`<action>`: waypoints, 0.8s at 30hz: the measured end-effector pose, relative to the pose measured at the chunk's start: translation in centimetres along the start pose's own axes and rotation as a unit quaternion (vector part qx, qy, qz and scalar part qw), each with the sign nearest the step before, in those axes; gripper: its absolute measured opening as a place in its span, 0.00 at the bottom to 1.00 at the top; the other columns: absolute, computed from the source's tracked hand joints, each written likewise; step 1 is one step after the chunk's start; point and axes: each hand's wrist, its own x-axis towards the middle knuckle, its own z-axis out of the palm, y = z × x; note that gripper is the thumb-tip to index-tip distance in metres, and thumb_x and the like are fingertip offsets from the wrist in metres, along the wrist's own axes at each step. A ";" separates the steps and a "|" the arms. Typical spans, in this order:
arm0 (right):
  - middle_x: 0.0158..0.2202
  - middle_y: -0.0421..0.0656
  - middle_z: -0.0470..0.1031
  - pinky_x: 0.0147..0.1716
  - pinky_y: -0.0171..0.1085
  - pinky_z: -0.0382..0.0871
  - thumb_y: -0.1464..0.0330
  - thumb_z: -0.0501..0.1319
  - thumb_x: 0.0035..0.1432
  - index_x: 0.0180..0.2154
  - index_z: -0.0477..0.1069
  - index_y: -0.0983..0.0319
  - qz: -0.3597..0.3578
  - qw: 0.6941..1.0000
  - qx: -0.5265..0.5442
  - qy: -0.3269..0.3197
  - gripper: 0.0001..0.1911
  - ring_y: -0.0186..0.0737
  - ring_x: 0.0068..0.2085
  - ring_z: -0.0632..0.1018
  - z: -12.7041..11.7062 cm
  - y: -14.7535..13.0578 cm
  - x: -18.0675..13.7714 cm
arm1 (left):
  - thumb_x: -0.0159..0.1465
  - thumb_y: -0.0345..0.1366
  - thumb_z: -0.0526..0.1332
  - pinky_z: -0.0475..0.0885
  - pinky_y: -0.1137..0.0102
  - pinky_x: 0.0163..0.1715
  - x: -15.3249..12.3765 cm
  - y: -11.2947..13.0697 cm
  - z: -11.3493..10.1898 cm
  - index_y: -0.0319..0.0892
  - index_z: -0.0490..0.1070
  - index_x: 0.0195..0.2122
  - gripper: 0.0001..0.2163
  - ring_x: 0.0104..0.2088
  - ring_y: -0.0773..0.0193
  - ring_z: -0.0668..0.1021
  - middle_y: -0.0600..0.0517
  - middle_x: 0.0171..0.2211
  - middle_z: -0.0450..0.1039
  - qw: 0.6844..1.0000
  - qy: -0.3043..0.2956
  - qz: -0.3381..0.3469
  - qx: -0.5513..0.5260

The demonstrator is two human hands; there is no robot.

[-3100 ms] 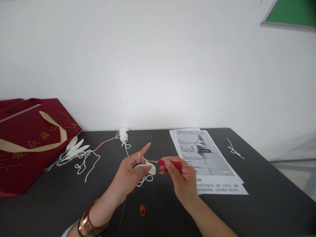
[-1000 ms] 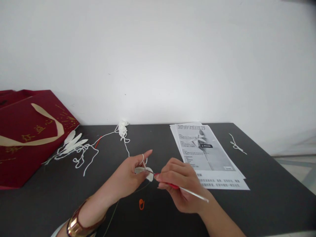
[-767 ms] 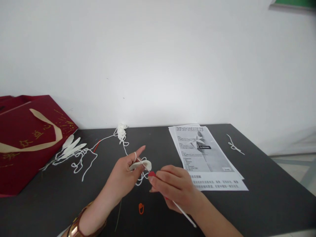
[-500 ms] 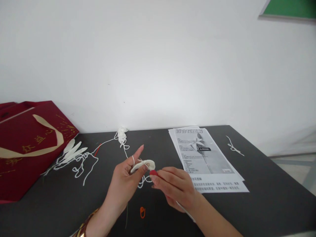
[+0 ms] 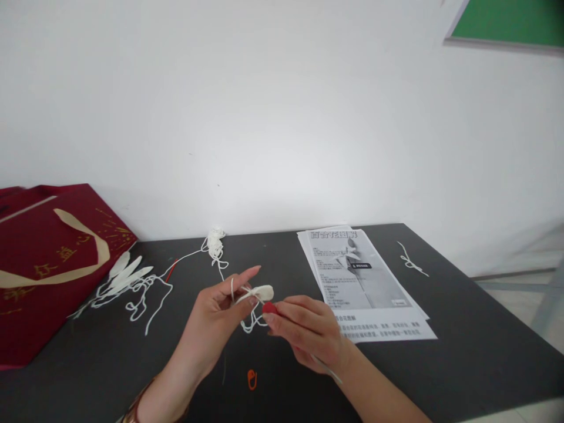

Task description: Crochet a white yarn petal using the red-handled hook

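Observation:
My left hand (image 5: 215, 317) pinches a small white crocheted piece (image 5: 263, 292) between thumb and fingers. A strand of white yarn wraps the raised index finger. My right hand (image 5: 304, 329) is closed around a crochet hook (image 5: 270, 308); its red part shows at the fingertips, and a thin pale shaft sticks out below the palm. The hook's tip meets the crocheted piece, but the exact stitch is too small to make out. Loose yarn loops (image 5: 250, 324) hang under the piece. An orange stitch marker (image 5: 251, 379) lies on the table below the hands.
A white yarn bundle (image 5: 215, 242) sits by the wall. Left are white crocheted petals (image 5: 127, 277) with yarn tails, a red stick (image 5: 172, 269) and a dark red bag (image 5: 48, 258). Printed sheets (image 5: 379, 326) and a knotted yarn scrap (image 5: 410, 262) lie right on the black table (image 5: 462, 352).
The view has shifted slightly. The crocheted piece has turned a little in my left hand, whose index finger now points more to the right. Both hands keep their hold.

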 end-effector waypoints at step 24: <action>0.37 0.52 0.79 0.33 0.39 0.77 0.77 0.55 0.61 0.50 0.69 0.69 0.029 0.998 -0.054 0.005 0.16 0.43 0.36 0.78 1.0 -1.0 -0.4 | 0.52 0.32 0.69 0.67 0.68 0.39 0.4 0.0 0.2 0.49 0.75 0.52 0.24 0.31 0.63 0.73 0.58 0.24 0.70 0.993 0.032 0.081 0.083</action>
